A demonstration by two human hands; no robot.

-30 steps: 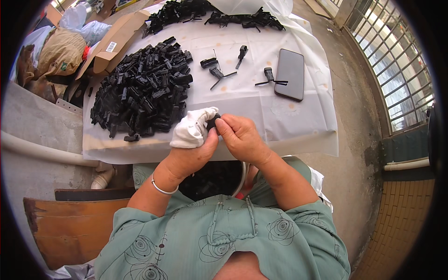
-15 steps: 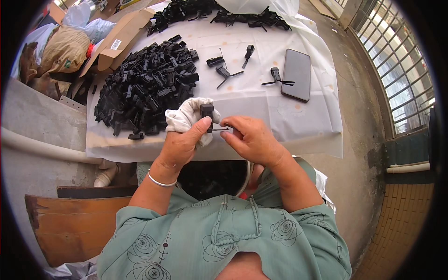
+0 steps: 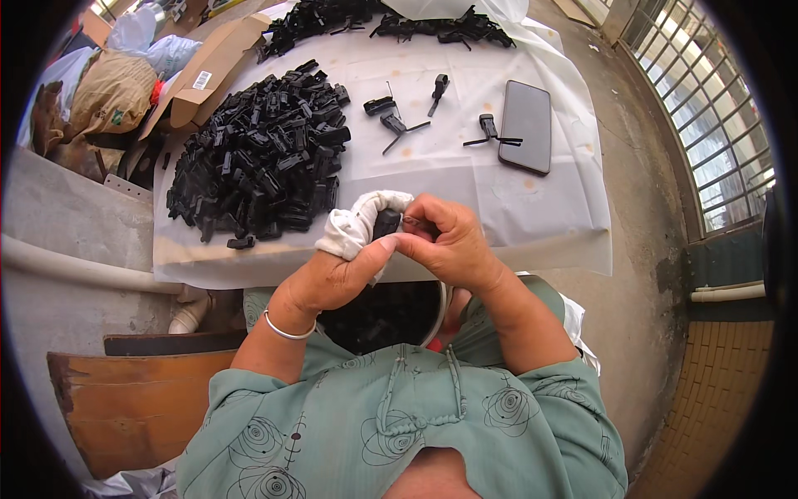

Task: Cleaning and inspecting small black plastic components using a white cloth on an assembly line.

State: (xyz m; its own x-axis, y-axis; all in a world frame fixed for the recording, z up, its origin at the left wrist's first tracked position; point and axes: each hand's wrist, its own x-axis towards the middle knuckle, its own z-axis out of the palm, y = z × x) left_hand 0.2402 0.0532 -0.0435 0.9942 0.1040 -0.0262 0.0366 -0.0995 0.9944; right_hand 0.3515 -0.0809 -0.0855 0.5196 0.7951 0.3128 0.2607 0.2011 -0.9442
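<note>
My left hand (image 3: 332,270) has white cloth (image 3: 356,223) wrapped around its fingers and closes on a small black plastic part (image 3: 386,222), its thumb lying along the near side. My right hand (image 3: 449,241) pinches at the right side of that part, the two thumbs meeting there. What sits between the right fingertips is mostly hidden. Both hands are over the front edge of the covered table. A large heap of similar black parts (image 3: 258,158) lies to the left of them. Beyond the hands lie a few separate pieces, one a black part with thin strips (image 3: 488,129).
A dark phone (image 3: 525,125) rests at the right on the white-sheeted table (image 3: 465,183). More black parts (image 3: 449,29) line the far edge. An opened cardboard box (image 3: 208,79) and bags (image 3: 112,91) are at the left. A round container (image 3: 382,320) of dark pieces sits below the table edge.
Both hands have come together. The left hand has shifted right and tilted the black part, and the right fingers have closed in against its side, hiding the thin strip seen earlier.
</note>
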